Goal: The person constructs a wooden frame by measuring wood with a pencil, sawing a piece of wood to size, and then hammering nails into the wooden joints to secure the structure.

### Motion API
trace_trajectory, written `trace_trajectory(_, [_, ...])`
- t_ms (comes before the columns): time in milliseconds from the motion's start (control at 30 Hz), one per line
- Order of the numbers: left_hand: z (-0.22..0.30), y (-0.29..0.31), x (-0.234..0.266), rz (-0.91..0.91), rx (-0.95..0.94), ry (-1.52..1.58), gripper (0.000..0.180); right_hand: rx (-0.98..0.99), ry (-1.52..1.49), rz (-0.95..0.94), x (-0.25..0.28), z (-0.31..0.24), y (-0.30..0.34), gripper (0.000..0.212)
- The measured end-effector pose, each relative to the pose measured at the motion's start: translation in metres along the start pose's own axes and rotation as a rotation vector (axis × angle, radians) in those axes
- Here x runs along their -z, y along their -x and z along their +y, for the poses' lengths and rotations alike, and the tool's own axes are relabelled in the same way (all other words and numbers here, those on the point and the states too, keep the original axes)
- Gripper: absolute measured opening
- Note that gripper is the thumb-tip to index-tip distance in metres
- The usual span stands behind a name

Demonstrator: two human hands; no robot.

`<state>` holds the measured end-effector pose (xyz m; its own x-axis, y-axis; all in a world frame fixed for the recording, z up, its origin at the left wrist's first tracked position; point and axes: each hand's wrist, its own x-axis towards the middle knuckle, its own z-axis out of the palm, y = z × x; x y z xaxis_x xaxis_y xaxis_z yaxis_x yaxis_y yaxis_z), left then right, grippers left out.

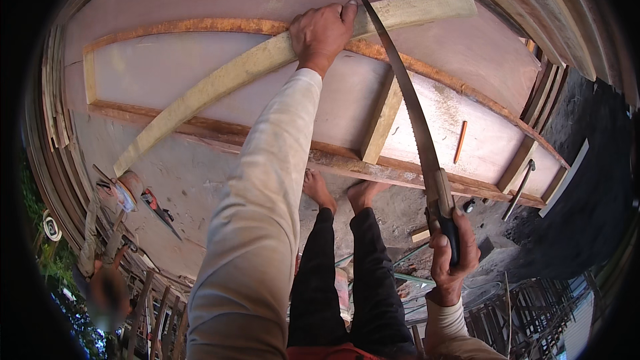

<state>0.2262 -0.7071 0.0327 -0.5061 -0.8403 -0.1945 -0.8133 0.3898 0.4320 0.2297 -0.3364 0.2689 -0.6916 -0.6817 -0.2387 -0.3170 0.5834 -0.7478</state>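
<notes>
My left hand (323,35) is closed over a long pale wooden strip (220,83), gripping it near its middle. The strip lies slanted across a wooden frame (207,25) that rests on a pinkish panel. In my right hand (455,253) is a handsaw (410,100), its dark handle wrapped by my fingers. The toothed blade points up and away, its tip close to the strip's right part in the picture; whether it touches the wood I cannot tell. A short crosspiece (382,120) spans the frame between the strip and the saw.
An orange pencil (461,141) lies on the panel inside the frame. A hammer (519,190) leans over the frame's near right edge. On the floor at left are a red-and-black tool (159,211) and a round container (127,193). Stacked boards (540,13) stand at the far right.
</notes>
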Motion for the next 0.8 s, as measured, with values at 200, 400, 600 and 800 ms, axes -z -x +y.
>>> trace_trajectory(200, [0.004,0.001,0.004,0.002,0.006,0.019,0.053,-0.082,-0.057,0.013,-0.053,-0.019,-0.098,0.043])
trace_trajectory(400, [0.002,0.003,0.006,-0.039,0.031,-0.009,0.054,0.055,0.038,0.006,-0.007,-0.004,-0.009,0.044])
trace_trajectory(600, [0.006,0.001,0.004,-0.029,0.014,-0.010,0.055,0.107,0.041,0.033,-0.045,-0.015,-0.081,0.043])
trace_trajectory(800, [0.001,0.001,0.008,-0.096,0.064,-0.018,0.054,0.156,0.086,0.016,-0.022,-0.009,-0.040,0.049])
